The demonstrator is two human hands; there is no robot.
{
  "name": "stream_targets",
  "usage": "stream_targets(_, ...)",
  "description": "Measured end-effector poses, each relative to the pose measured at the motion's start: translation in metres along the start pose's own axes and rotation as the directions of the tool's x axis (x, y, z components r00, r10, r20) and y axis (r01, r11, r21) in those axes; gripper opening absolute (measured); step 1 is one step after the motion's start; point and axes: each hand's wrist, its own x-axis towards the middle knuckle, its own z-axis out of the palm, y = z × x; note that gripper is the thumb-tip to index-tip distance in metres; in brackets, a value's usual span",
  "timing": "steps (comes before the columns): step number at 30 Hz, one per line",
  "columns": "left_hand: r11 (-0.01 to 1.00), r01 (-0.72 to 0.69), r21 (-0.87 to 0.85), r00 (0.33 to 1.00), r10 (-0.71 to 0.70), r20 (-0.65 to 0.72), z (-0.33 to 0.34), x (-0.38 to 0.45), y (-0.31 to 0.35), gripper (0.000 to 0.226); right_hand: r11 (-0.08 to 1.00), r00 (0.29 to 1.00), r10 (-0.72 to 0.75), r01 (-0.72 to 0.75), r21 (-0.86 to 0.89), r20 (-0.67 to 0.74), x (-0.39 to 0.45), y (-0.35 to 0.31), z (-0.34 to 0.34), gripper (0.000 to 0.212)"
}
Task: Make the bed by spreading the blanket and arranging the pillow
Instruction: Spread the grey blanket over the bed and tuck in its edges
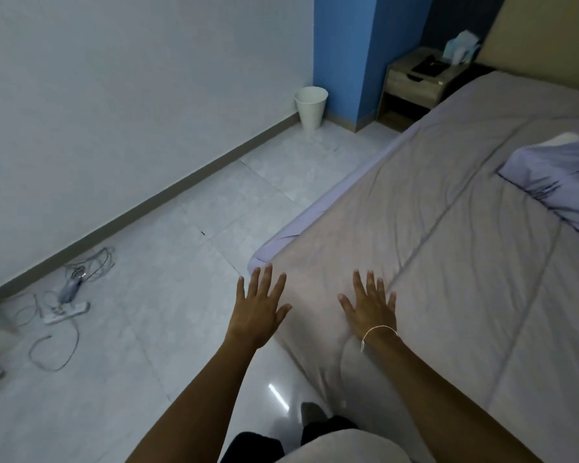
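Observation:
A grey quilted blanket [465, 262] lies spread over the bed, with creases running along it, and hangs over the near corner. A lilac pillow [559, 182] lies crumpled on the blanket at the right edge, partly cut off by the frame. My left hand [259, 309] is flat with fingers spread at the blanket's near left corner, partly over the floor. My right hand [370, 309] lies flat, fingers spread, on the blanket near that corner; a thin white string circles its wrist. A lilac sheet edge [301, 222] shows under the blanket along the bed's left side.
Pale tiled floor [168, 262] runs left of the bed. A white bin [310, 106] stands by the wall, a wooden nightstand [415, 85] with a tissue box beside the bed head. A power strip with tangled cables [67, 305] lies on the floor at left.

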Motion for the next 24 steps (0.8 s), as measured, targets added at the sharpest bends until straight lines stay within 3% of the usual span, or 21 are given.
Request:
stream_targets(4, 0.993, -0.111, 0.029, 0.994, 0.112, -0.019, 0.004, 0.063, -0.05, 0.065, 0.995, 0.995, 0.093, -0.094, 0.019, 0.023, 0.039, -0.029, 0.017, 0.068)
stream_targets(8, 0.953, -0.293, 0.075, 0.956, 0.293, 0.015, 0.008, 0.126, -0.088, 0.069, 0.934, 0.939, 0.336, -0.343, 0.101, 0.079, 0.057, -0.045, 0.045, 0.066)
stream_targets(14, 0.833, -0.54, 0.118, 0.84, 0.528, 0.123, 0.003, 0.211, -0.123, 0.074, 0.76, 0.786, 0.609, -0.616, 0.205, 0.104, 0.05, -0.08, 0.071, 0.065)
stream_targets(18, 0.787, -0.61, 0.088, 0.778, 0.575, 0.254, 0.01, 0.253, -0.12, 0.075, 0.638, 0.692, 0.714, -0.704, 0.31, 0.102, 0.05, -0.097, 0.08, 0.067)
stream_targets(21, 0.732, -0.678, 0.063, 0.723, 0.65, 0.234, 0.012, 0.272, -0.11, 0.069, 0.465, 0.6, 0.781, -0.743, 0.482, 0.171, 0.06, -0.102, 0.084, 0.068)
stream_targets(24, 0.712, -0.7, 0.056, 0.701, 0.672, 0.239, 0.01, 0.283, -0.108, 0.068, 0.362, 0.54, 0.82, -0.746, 0.559, 0.191, 0.076, -0.113, 0.078, 0.061)
